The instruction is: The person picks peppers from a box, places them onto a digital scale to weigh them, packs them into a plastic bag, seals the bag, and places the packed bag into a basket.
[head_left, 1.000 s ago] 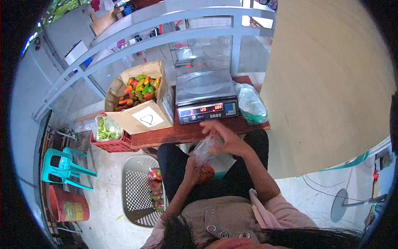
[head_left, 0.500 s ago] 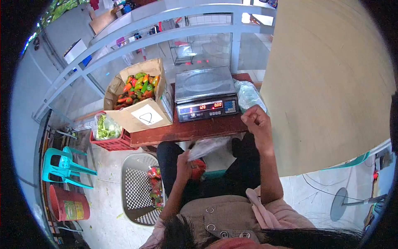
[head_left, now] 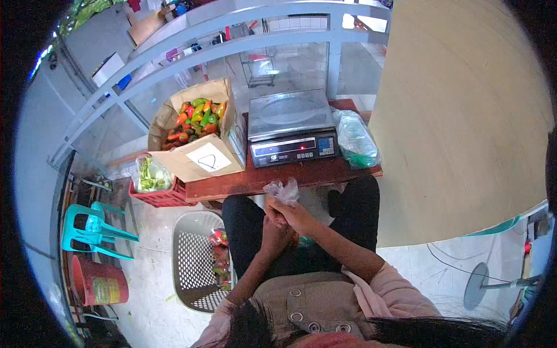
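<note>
In front of my lap both hands meet around a clear plastic bag [head_left: 282, 190], whose crumpled top sticks out above my fingers. My right hand [head_left: 292, 216] is closed over the neck of the bag. Below and partly under it, my left hand [head_left: 275, 231] is closed on the same bag. The lower part of the bag is mostly hidden by my hands and wrists; a little red-orange shows beside them. To the left, a light perforated basket [head_left: 191, 255] holds red and green peppers [head_left: 220, 258] in clear plastic.
A reddish wooden table [head_left: 232, 181] bears a cardboard box [head_left: 191, 159] of peppers, a digital scale [head_left: 293, 130] and a pack of plastic bags [head_left: 355, 139]. Left are a red crate [head_left: 159, 197], teal chairs [head_left: 87, 229] and a red bucket [head_left: 98, 281]. A tan panel [head_left: 458, 127] stands right.
My right hand has come down from its raised place at the right and joined my left hand at the bag. The bag's top is now gathered. The scale's red digits have mostly gone dark.
</note>
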Available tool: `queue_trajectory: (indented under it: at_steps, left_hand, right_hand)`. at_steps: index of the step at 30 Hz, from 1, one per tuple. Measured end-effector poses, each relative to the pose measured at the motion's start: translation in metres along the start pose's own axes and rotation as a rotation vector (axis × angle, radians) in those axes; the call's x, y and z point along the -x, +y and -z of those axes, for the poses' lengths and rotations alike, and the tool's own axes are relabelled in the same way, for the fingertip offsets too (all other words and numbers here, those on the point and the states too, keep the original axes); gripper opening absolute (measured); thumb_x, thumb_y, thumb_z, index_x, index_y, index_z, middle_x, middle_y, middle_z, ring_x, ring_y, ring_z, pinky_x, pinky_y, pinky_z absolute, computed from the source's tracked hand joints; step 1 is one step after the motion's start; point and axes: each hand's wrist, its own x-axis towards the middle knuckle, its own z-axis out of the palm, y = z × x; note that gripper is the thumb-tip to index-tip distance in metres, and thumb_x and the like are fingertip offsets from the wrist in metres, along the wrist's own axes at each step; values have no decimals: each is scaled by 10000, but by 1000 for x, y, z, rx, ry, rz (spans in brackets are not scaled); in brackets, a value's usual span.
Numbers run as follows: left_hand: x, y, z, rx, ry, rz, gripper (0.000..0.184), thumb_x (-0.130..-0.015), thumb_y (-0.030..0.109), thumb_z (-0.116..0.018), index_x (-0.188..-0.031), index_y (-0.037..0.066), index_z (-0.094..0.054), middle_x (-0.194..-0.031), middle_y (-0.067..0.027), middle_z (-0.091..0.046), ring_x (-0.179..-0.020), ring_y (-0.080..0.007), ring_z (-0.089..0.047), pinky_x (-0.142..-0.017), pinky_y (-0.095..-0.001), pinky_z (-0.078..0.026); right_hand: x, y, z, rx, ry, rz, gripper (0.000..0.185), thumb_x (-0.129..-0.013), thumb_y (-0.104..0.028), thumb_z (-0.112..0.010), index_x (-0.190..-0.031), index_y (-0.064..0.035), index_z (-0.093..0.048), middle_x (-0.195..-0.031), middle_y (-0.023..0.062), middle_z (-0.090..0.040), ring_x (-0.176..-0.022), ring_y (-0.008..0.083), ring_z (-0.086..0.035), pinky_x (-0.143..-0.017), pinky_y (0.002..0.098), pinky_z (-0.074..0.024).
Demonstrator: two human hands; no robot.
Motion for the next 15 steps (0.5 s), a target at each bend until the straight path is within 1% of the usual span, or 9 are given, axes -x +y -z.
queue_trajectory:
  at_steps: [3, 5, 7, 9, 11, 12, 13, 14, 15]
  left_hand:
    - [-7, 16, 2, 262, 240, 81, 398, -796, 212, -616, -1144, 54, -504, -1110, -126, -545, -1044, -289, -521, -916, -400, -363]
    - [-13, 25, 8, 422, 401, 131, 369, -788, 209, -625, -1106, 54, -520, -1073, -120, -555, -1007, -287, -532, -889, -387, -376]
    - [-17, 23, 13, 404, 429, 133, 330, -764, 191, -634, -1045, 48, -537, -1024, -118, -563, -968, -291, -537, -857, -379, -385]
    - [-15, 10, 26, 205, 319, 84, 281, -725, 158, -644, -961, 37, -553, -962, -121, -567, -926, -301, -534, -820, -377, -389]
    - [-9, -11, 27, -19, 304, 24, 288, -669, 116, -640, -929, 22, -562, -938, -127, -569, -900, -308, -528, -799, -384, -389]
    - [-8, -18, 27, -132, 293, -7, 293, -641, 95, -639, -912, 15, -566, -925, -130, -571, -887, -311, -525, -788, -387, -389]
    - [-7, -19, 31, -147, 326, -8, 297, -628, 88, -631, -907, 11, -566, -920, -132, -570, -887, -312, -524, -787, -388, -389]
    - [-5, -18, 34, -161, 358, -7, 302, -614, 81, -623, -902, 7, -566, -914, -134, -569, -887, -313, -523, -786, -389, -389]
    - [-3, -18, 35, -172, 391, -2, 307, -601, 73, -615, -897, 4, -566, -908, -135, -568, -887, -314, -523, -785, -390, -389]
  right_hand:
    - [3, -3, -6, 88, 14, -77, 420, -966, -421, -389, -693, -118, -491, -599, -42, -409, -530, 60, -375, -521, 228, -348]
    - [10, -24, -17, 160, 61, 70, 425, -961, -436, -391, -699, -119, -500, -603, -39, -414, -541, 60, -377, -500, 229, -329]
    - [11, -33, -18, 250, 86, 201, 424, -960, -438, -393, -710, -116, -512, -612, -37, -425, -554, 60, -387, -493, 226, -322]
    - [10, -35, -12, 336, 111, 291, 418, -961, -429, -394, -725, -109, -525, -626, -35, -441, -564, 62, -401, -501, 221, -329]
    - [11, -36, -6, 385, 181, 323, 411, -960, -420, -399, -738, -101, -534, -638, -34, -454, -569, 62, -412, -511, 219, -338]
    - [14, -40, 0, 315, 206, 274, 385, -951, -401, -415, -759, -92, -539, -658, -18, -465, -597, 93, -434, -551, 240, -354]
    - [17, -44, 5, 243, 234, 228, 359, -942, -383, -432, -779, -83, -544, -677, -1, -476, -625, 123, -457, -592, 261, -370]
    - [22, -55, 16, 88, 236, 127, 316, -925, -350, -461, -814, -69, -549, -709, 34, -493, -681, 183, -498, -668, 304, -396]
    - [26, -68, 17, 134, 271, 155, 286, -913, -327, -482, -831, -62, -552, -727, 48, -504, -701, 196, -517, -687, 311, -410]
